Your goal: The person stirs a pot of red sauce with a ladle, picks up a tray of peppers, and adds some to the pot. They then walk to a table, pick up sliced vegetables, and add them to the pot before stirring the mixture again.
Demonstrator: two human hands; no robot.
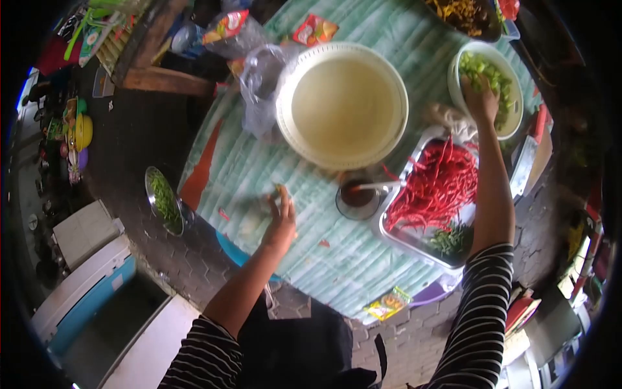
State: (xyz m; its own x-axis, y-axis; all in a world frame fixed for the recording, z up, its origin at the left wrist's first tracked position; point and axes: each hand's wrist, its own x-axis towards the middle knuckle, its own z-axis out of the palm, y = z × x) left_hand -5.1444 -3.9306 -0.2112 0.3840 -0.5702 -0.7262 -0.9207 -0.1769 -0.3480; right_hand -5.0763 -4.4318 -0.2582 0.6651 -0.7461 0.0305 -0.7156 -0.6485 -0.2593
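My left hand (280, 220) hovers over or rests on the green-striped tabletop (311, 272), its fingers stretched and apart; a tiny greenish bit shows by one fingertip. At the upper right, my right hand (483, 102) reaches into a white bowl (516, 120) of chopped green vegetables (492, 68). Its fingers curl in among the pieces, which partly hide them. Below that forearm lies a metal tray (382, 223) with red chillies (434, 185) and a bunch of green leaves (451, 240). A large white basin (346, 107) of pale, cloudy liquid stands between the hands.
A glass (358, 202) of dark liquid with a spoon stands beside the tray. Plastic bags (262, 84) and a red packet (315, 30) lie left of the basin; a yellow packet (387, 305) is at the near edge. A knife (525, 162) lies far right. An open cooler (97, 305) stands lower left.
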